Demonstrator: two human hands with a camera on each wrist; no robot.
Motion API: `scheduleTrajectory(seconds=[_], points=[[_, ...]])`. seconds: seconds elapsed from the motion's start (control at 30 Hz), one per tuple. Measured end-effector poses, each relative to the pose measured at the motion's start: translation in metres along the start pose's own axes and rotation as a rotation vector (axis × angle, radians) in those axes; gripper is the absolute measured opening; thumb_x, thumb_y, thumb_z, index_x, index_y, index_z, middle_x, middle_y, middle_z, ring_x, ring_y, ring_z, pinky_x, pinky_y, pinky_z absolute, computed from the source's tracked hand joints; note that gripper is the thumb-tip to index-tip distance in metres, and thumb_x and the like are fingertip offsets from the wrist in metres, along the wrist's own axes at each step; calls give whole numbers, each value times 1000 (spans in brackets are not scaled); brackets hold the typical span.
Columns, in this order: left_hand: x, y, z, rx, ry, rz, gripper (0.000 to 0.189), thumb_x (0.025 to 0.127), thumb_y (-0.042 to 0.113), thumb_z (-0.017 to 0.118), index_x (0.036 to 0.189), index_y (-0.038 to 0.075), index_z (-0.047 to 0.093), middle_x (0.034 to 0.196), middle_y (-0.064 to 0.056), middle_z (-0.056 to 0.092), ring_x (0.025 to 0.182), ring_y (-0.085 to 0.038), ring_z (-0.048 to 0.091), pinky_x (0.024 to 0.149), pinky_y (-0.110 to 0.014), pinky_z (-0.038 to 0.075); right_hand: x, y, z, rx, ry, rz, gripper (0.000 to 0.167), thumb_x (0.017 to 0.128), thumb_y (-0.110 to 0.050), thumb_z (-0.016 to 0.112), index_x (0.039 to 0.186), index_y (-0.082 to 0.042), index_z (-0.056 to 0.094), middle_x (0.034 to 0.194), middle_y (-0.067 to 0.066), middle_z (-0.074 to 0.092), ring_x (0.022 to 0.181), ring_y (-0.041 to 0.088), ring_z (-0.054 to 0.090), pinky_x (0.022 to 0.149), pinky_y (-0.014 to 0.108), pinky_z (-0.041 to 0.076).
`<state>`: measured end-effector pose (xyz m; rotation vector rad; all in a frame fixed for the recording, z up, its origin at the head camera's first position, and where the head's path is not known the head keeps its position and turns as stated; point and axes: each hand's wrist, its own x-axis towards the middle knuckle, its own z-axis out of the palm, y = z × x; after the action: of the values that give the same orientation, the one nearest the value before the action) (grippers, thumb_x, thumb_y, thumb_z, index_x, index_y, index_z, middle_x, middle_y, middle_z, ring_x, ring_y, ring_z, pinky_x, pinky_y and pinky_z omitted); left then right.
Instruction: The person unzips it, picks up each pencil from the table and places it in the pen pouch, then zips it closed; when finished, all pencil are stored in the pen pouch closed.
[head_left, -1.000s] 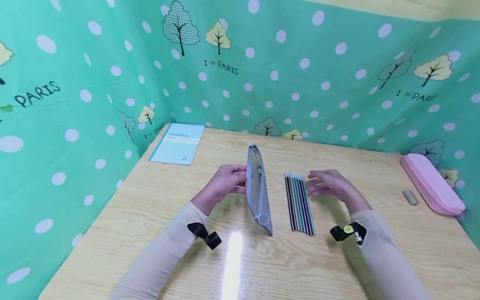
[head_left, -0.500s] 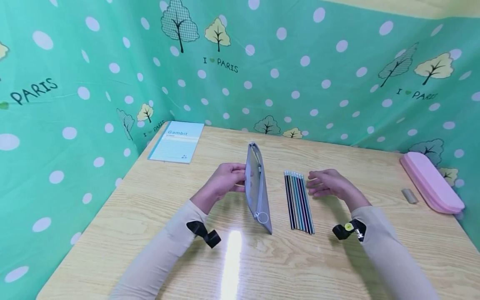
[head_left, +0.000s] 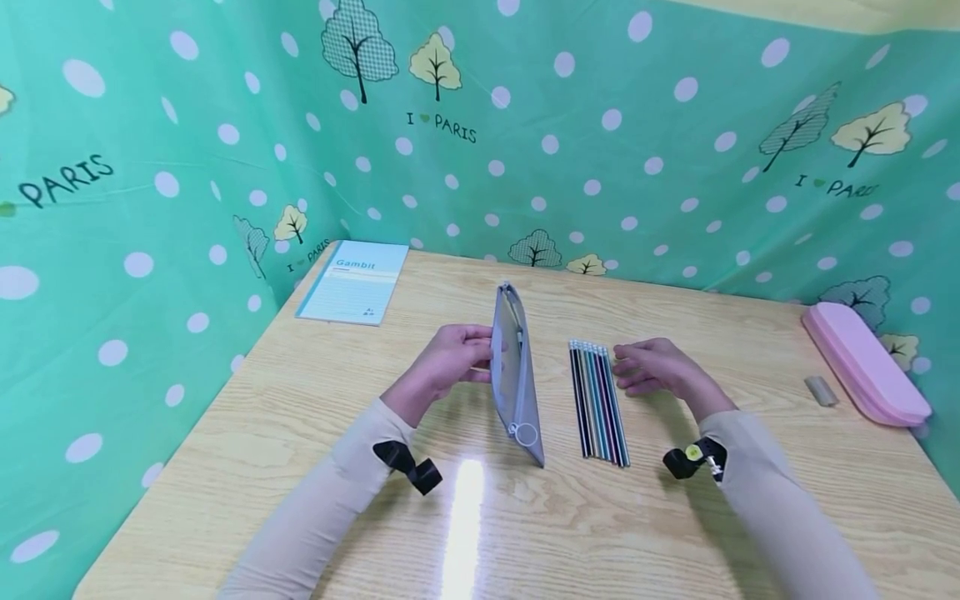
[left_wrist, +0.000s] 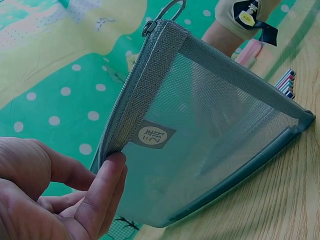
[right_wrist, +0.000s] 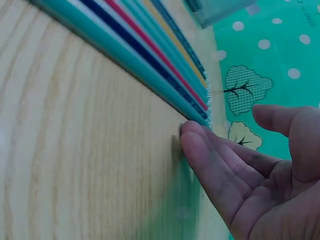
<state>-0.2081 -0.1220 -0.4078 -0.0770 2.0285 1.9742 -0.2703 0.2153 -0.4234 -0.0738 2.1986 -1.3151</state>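
Hardly anything has moved since the last look half a second ago; only the right hand (head_left: 660,369) sits a tiny bit nearer the pencils (head_left: 600,404).

From the head I see the mesh pouch (head_left: 522,387) standing on its long side near the middle of the table (head_left: 570,533), mouth up. The left hand (head_left: 446,362) holds it from the left. The pencils lie in a neat row just right of it, white ends toward the table's far edge. A notebook (head_left: 354,283) is by the far left corner. A pink case (head_left: 862,362) lies along the right edge, with a small grey block (head_left: 821,391) just beside it.

On the left wrist I see fingers and thumb pinching the pouch's top edge, close to a little tag (left_wrist: 154,134). If that pinch gets loose, I think the soft pouch could flop over or its mouth could close, because its bottom is so thin.

On the right wrist I see the fingers close together, a bit bent, with the thumb apart; they hold nothing. One fingertip is right by the outside pencil; I can't tell if it touches. A bump there could roll the pencils and spoil the row.
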Motion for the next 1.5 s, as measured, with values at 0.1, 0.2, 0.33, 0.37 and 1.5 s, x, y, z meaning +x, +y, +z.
scheduleTrajectory(seconds=[0.1, 0.2, 0.33, 0.37, 1.5], points=[[0, 0, 0, 3, 3, 2, 39, 100, -1, 55, 138, -5, 60, 126, -21, 71, 97, -23, 72, 78, -33, 66, 2, 0, 2, -20, 26, 1, 64, 109, -27, 49, 146, 23, 33, 132, 39, 58, 84, 14, 72, 79, 33, 66], [0, 1, 1, 6, 7, -2, 39, 100, -1, 55, 138, -4, 61, 125, -21, 71, 97, -23, 72, 78, -32, 66, 6, 1, 6, -64, 75, 14, 59, 107, -22, 55, 142, 23, 41, 122, 34, 66, 81, 13, 72, 76, 32, 66], [0, 2, 1, 13, 11, -5, 39, 100, -1, 55, 139, -4, 61, 125, -21, 72, 98, -24, 72, 78, -32, 66, 11, 1, 12, -167, 166, 40, 48, 100, -14, 66, 134, 18, 53, 103, 23, 75, 77, 14, 72, 72, 32, 66], [0, 2, 1, 15, 10, -2, 39, 100, -1, 55, 139, -4, 60, 125, -21, 71, 98, -24, 72, 78, -33, 66, 12, 2, 13, -190, 186, 45, 47, 98, -12, 69, 132, 18, 55, 99, 22, 75, 76, 14, 72, 71, 32, 66], [-1, 1, 2, 8, 8, -18, 41, 99, -1, 55, 140, -4, 59, 126, -21, 71, 102, -27, 72, 76, -32, 66, 12, 1, 22, -349, 292, 3, 45, 86, -5, 74, 126, 12, 65, 103, 25, 74, 67, 15, 72, 65, 29, 66]])
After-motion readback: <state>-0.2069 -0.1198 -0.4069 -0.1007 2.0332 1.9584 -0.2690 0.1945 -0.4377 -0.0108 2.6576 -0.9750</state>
